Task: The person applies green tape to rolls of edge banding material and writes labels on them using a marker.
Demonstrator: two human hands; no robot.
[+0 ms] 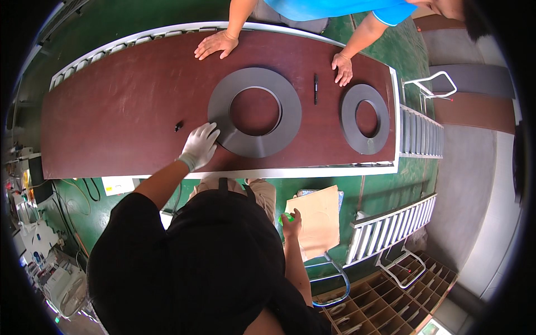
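Note:
My left hand (201,146), in a pale glove, reaches over the table's near edge with its fingers stretched out. Its fingertips meet the left rim of a large flat dark grey ring (221,109), which looks like a wound coil of strip. A smaller grey ring (382,118) of the same sort lies toward the table's right end. Down by my side, my bare right hand (292,224) is closed round a small bright green object (285,218), mostly hidden by the fingers. A black marker pen (316,89) lies between the rings. Left of my glove is a small black item (178,127).
The long brown-topped table (123,95) has a pale metal frame. Across it a co-worker in blue rests a left-side hand (216,44) and a right-side hand (343,69) on the top. Behind me are a cardboard-topped stool (321,223), roller conveyors (391,226) and a compartmented wooden box (385,304).

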